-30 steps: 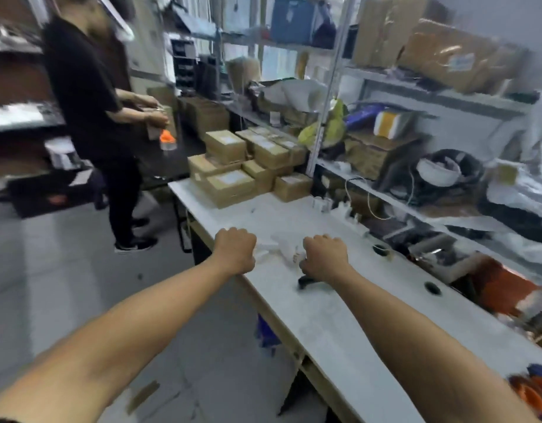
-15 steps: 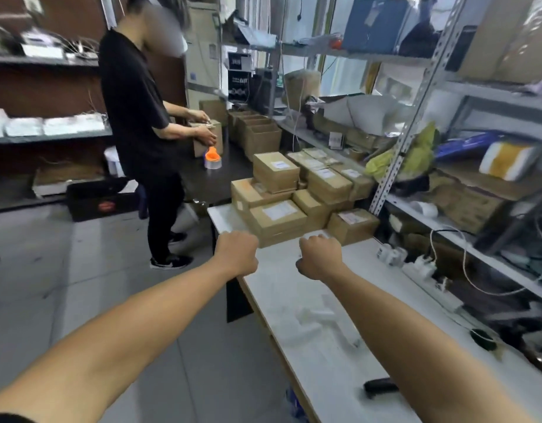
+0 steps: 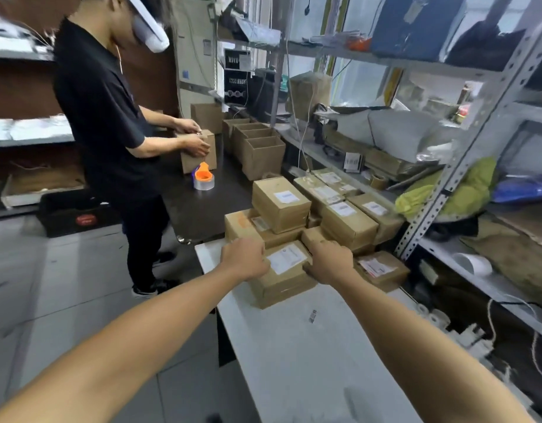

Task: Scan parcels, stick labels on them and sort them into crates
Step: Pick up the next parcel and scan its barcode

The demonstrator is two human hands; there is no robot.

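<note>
The box [image 3: 283, 271] sits at the front of the pile on the white table [image 3: 309, 355]. The left hand [image 3: 243, 259] and right hand [image 3: 330, 262] curl round its two sides. It looks stiff and light, so hold both sides

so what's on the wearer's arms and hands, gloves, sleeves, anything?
Nothing worn that shows. The left hand and right hand are bare, no gloves, rings or watch visible. Both forearms are bare up to the frame edge, so no sleeve is in view.
</note>
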